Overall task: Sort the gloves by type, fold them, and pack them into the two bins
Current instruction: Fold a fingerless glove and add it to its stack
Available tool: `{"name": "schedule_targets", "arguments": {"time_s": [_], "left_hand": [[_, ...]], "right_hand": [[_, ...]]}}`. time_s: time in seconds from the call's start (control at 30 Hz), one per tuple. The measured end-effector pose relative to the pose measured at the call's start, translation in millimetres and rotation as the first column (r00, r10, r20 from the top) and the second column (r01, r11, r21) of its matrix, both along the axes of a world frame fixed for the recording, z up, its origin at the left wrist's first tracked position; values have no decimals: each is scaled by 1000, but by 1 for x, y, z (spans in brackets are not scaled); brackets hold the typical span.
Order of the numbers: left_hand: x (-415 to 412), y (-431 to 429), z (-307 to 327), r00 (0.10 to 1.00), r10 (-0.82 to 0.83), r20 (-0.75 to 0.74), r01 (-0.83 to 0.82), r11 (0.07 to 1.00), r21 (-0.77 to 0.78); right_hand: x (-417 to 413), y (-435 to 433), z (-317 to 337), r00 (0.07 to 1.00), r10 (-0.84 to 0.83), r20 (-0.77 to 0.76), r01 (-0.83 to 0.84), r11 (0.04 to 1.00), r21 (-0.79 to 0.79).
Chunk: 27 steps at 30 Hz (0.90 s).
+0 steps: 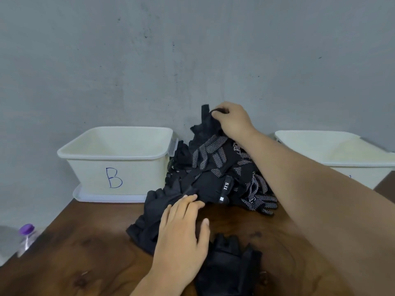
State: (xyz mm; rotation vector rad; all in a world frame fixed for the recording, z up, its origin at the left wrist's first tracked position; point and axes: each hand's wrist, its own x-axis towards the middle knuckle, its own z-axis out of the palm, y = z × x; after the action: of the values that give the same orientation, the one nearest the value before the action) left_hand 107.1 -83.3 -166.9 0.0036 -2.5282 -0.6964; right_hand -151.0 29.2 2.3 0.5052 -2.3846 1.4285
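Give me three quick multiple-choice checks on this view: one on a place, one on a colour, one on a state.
1. Where does the bin marked B stand relative to the glove pile?
A) left of it
B) right of it
C) on top of it

2. The bottle cap at the left edge of the table is:
A) red
B) purple
C) green

3. The right hand is:
A) flat on the table
B) inside a bin
C) pinching a glove at the pile's top

Answers:
1 A, the bin sits left of the pile.
2 B, the cap is plainly purple.
3 C, its fingers curl on black fabric raised above the pile.
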Motion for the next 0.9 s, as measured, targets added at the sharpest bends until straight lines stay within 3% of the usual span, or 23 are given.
{"name": "schedule_targets", "arguments": {"time_s": [0.1,0.17,0.4,0.7,0.8,0.9], "left_hand": [[0,1,1,1000,-1,-23,1,1000,28],[0,1,2,1000,0,-29,1,999,47],[0,2,1,999,3,-53,1,997,76],[4,3,5,998,15,-54,-10,996,93],[4,3,6,998,16,-58,-10,994,110],[5,3,7,998,15,-55,-8,992,125]], "right_hand": [[13,9,22,992,128,21,-116,951,-285],[26,18,35,976,217,27,-190,900,-393],[52,35,51,963,269,-30,-259,881,-395],[56,36,47,969,247,-9,-229,885,-404],[58,31,63,974,195,-112,-224,828,-514],[61,29,97,967,99,-236,-236,698,-676]]}}
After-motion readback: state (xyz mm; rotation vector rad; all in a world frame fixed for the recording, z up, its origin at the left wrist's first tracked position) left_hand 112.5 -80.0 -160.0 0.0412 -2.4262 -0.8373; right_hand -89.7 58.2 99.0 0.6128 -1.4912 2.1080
